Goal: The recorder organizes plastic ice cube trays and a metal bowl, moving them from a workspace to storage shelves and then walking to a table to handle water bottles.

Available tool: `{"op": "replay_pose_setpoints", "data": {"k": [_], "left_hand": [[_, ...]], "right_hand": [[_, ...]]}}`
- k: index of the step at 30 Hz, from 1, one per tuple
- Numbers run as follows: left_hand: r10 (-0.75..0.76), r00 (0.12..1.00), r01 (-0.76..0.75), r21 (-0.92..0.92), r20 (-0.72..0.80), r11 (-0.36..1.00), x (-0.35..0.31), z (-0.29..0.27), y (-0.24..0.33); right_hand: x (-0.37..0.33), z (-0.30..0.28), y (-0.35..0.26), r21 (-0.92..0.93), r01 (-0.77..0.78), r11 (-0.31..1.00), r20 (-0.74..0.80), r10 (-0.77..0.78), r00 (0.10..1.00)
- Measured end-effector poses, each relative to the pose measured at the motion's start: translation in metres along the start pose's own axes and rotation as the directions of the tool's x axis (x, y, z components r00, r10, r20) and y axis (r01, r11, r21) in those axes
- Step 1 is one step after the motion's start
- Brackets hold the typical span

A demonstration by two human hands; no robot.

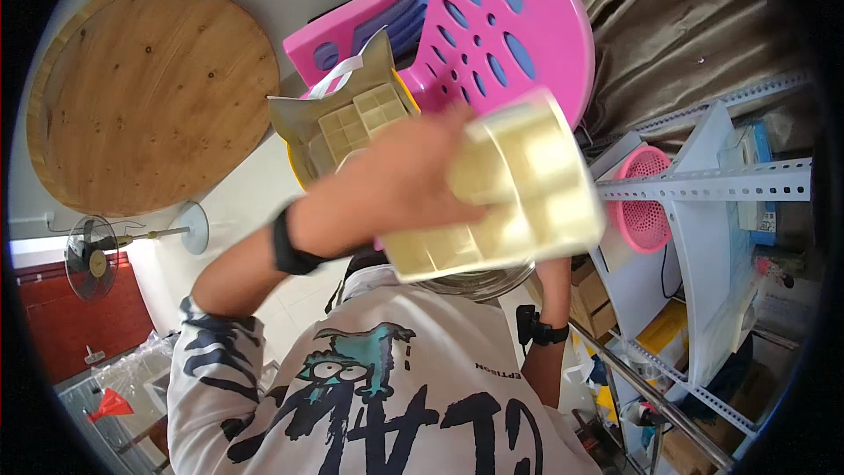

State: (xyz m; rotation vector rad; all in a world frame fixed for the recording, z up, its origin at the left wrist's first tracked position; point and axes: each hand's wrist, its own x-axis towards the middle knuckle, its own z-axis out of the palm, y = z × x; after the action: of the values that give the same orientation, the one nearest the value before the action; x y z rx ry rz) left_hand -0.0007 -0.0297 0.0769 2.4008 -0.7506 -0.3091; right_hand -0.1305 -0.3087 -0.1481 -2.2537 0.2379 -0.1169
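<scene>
My left hand, with a black band on its wrist, grips a cream box divided into compartments. The box is tilted and slightly blurred, and its compartments look empty. My right hand is at the box's lower right edge. Its fingers are hidden behind the box, so I cannot tell whether they hold it. Beyond my left hand stands an open paper bag with yellow edges and a white ribbon handle. Inside the bag is another cream divided tray.
A pink plastic chair with a blue one under it stands ahead. At left are a round wooden tabletop and a standing fan. White metal shelving with a pink basket fills the right. A round shiny rim shows below the box.
</scene>
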Motion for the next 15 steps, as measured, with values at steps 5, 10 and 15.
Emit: {"op": "replay_pose_setpoints", "data": {"k": [5, 10, 15], "left_hand": [[-0.377, 0.911, 0.411, -0.461, 0.169, 0.787, -0.026, -0.079, -0.089], [-0.503, 0.653, 0.747, -0.375, 0.567, 0.548, -0.063, -0.061, -0.194], [-0.545, 0.469, 0.869, -0.255, 0.695, 0.424, -0.034, -0.025, -0.203]], "right_hand": [[0.004, -0.007, -0.02, 0.14, -0.143, 0.98, 0.049, 0.137, 0.989], [0.002, -0.004, -0.015, 0.09, -0.193, 0.977, 0.056, 0.188, 0.98], [-0.008, 0.0, -0.008, 0.125, -0.218, 0.968, 0.009, 0.219, 0.976]]}}
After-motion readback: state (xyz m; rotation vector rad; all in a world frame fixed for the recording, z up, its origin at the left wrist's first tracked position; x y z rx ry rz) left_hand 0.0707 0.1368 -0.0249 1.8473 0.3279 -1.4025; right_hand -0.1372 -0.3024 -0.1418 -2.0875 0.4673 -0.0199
